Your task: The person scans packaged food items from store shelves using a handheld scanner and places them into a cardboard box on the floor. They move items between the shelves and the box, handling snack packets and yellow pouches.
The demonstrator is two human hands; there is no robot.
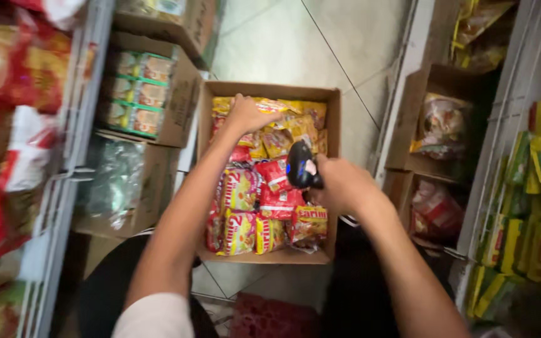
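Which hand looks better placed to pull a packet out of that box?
Likely the left hand: it is empty and already rests on the packets in the box. The right hand is gripping a dark scanner.

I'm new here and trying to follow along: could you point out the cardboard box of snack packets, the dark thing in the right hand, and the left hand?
cardboard box (332, 156): head view, on its right wall.
dark handheld device (300, 168): head view, on its rounded body.
left hand (247, 114): head view, on its back, over the packets.
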